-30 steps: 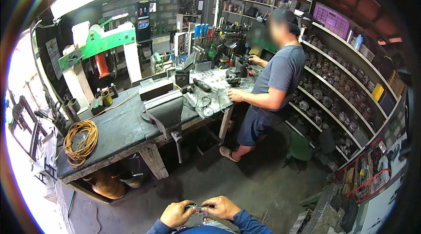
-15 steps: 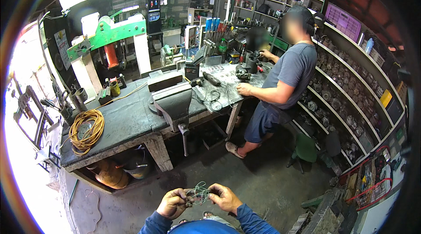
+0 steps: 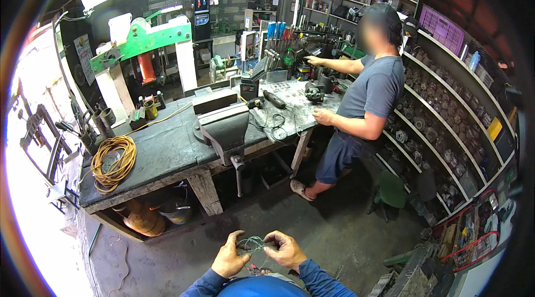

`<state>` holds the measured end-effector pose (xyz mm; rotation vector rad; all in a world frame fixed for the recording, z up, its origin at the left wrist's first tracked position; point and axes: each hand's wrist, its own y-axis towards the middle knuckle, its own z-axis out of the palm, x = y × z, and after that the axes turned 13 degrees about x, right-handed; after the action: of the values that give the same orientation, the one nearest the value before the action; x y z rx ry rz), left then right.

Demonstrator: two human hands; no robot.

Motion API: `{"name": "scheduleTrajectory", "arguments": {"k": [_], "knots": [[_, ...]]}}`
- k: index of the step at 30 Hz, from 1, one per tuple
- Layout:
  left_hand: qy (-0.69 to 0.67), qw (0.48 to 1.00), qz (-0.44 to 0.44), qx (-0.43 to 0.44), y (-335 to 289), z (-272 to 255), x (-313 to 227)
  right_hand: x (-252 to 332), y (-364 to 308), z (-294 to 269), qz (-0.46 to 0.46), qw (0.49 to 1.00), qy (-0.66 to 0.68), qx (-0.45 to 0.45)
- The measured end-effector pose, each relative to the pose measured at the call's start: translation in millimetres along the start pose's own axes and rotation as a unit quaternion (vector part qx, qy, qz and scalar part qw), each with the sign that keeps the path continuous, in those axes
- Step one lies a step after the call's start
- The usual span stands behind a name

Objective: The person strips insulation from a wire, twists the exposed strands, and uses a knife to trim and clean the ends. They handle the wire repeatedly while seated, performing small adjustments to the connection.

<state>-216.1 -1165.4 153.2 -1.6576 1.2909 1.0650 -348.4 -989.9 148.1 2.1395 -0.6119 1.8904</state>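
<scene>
Between my two hands, low in the view and above the floor, is a small loose tangle of thin green cord or wire (image 3: 255, 243); which of the two I cannot tell. My left hand (image 3: 230, 257) grips its left side, with the fingertips bent in toward the loops. On the other side, the fingers and thumb of my right hand (image 3: 286, 250) pinch the strands. The blackened fingertips partly cover the ends of the tangle. Both hands are well apart from the workbench (image 3: 161, 144).
Ahead, the bench bears a large vise (image 3: 223, 127), a coil of yellow cable (image 3: 113, 163) and a dark power tool (image 3: 274, 100). A co-worker (image 3: 370, 85) stands at its right end. A green stool (image 3: 390, 189) and parts shelves (image 3: 440, 113) are on the right.
My left hand has turned more upright, its fingers higher, and the green tangle looks flatter. The co-worker's far arm now stretches toward the back of the bench. The whole view has shifted slightly.
</scene>
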Motion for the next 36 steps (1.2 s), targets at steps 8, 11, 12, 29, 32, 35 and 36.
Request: {"name": "scheduleTrajectory", "arguments": {"k": [8, 11, 12, 29, 32, 35, 36], "knots": [[-0.104, 0.991, 0.067, 0.049, 2.7, -6.3, 13.2, 8.0, 2.8, 4.3, 0.016, 0.992, 0.058, 0.107], [-0.205, 0.968, 0.101, 0.102, 1.7, -10.1, 15.3, 10.6, 4.2, 3.3, -0.010, 0.996, 0.034, 0.080], [-0.223, 0.962, 0.093, 0.126, 1.1, -13.1, 15.5, 10.8, 4.9, 2.8, -0.008, 0.998, 0.023, 0.063], [0.072, 0.985, 0.152, 0.039, -0.9, -12.5, -9.7, -3.4, 10.1, 9.9, 0.045, 0.994, 0.031, 0.098], [-0.003, 0.993, 0.116, 0.019, -2.1, -10.9, -5.1, -2.6, 8.3, 8.9, 0.021, 0.990, -0.018, 0.140], [-0.037, 0.998, 0.036, 0.044, -0.8, -10.5, 0.4, -2.8, 7.3, 10.9, 0.013, 0.996, -0.063, 0.061], [-0.022, 0.998, -0.009, 0.065, 0.5, -11.8, 1.8, -3.2, 6.7, 12.9, 0.037, 0.997, -0.074, 0.011]]}}
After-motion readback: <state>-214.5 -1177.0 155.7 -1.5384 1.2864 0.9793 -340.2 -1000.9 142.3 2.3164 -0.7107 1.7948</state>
